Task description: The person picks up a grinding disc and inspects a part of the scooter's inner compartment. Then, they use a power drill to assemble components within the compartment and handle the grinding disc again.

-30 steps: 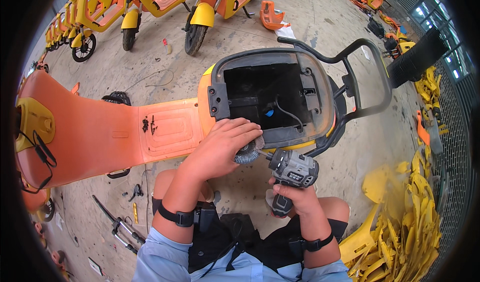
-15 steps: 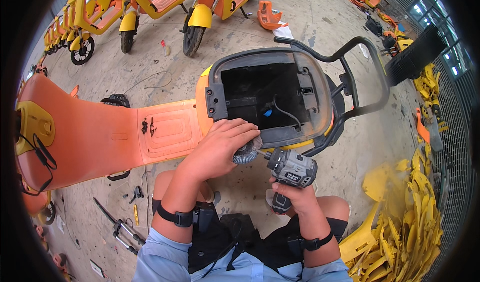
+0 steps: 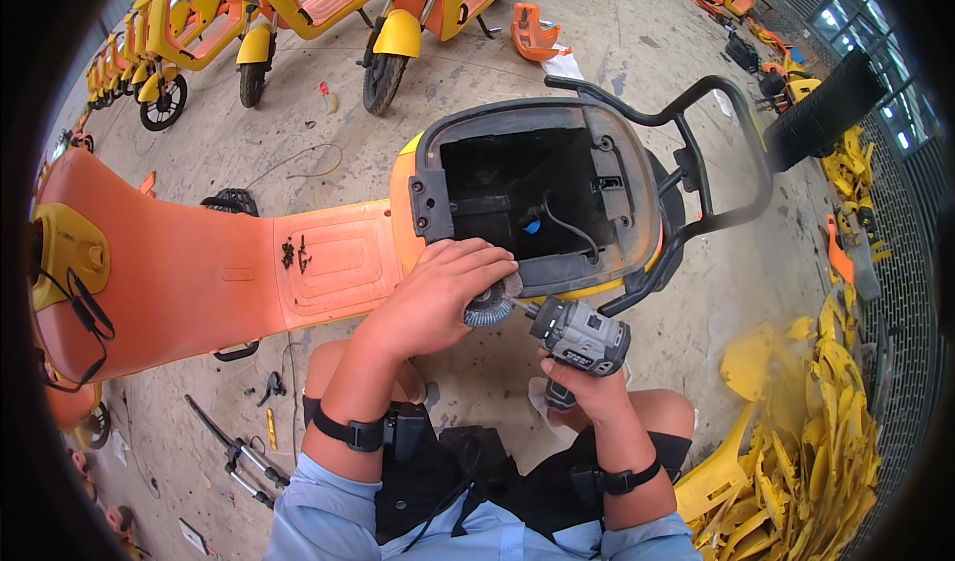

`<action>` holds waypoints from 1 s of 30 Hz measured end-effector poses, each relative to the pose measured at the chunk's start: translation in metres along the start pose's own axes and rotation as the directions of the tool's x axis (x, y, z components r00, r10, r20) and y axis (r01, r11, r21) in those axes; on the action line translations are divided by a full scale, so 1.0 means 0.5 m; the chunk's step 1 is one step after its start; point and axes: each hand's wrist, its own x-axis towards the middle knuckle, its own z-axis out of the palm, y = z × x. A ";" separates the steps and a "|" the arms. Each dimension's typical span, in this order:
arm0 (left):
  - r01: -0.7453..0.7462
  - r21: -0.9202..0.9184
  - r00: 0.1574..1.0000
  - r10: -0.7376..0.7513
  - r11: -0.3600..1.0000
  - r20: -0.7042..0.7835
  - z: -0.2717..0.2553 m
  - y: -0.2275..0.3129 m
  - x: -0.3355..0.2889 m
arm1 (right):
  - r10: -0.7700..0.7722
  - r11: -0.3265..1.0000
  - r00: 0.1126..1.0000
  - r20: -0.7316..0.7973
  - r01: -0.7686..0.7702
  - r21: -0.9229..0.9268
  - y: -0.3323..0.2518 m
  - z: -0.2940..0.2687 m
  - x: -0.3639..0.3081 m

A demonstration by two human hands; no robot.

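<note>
At the near side of an orange and yellow electric scooter (image 3: 338, 253), my left hand (image 3: 448, 287) is curled over a round grey ribbed piece (image 3: 488, 309), its fingers together. The palm side of that hand is hidden. My right hand (image 3: 589, 387) grips a grey and black cordless drill (image 3: 585, 336) from below. Its thin bit points up and left, with the tip at or close to the ribbed piece; contact cannot be made out. Just beyond both hands lies the scooter's open seat compartment (image 3: 487, 168), with a cable and a small blue bit inside.
A black tubular rack (image 3: 731, 213) sticks out from the scooter's right end. Yellow panels (image 3: 786, 481) are heaped at the right. More scooters (image 3: 403, 34) stand along the far left. A metal fork (image 3: 239, 457) and a yellow tool (image 3: 271, 428) lie on the floor.
The drill has rolled slightly in my right hand, and less of its handle and base shows below the hand. My left hand and the scooter look almost unchanged.
</note>
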 end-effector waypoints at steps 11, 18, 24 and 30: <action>0.012 0.003 0.998 -0.012 1.000 -0.065 0.008 0.004 -0.009 | 0.026 0.999 0.998 0.056 -0.023 -0.049 -0.009 0.006 -0.012; 0.014 -0.017 0.996 -0.016 1.000 -0.090 0.016 0.000 -0.012 | -0.039 0.959 0.988 0.149 0.078 -0.271 -0.038 -0.004 -0.027; 0.046 -0.010 0.993 -0.047 0.999 -0.104 0.021 0.005 -0.009 | -0.207 0.827 0.967 0.146 0.253 -0.501 -0.033 -0.021 -0.032; 0.039 0.004 0.993 -0.039 0.999 -0.116 0.025 0.010 -0.009 | -0.197 0.856 0.973 0.121 0.231 -0.463 -0.077 -0.010 -0.046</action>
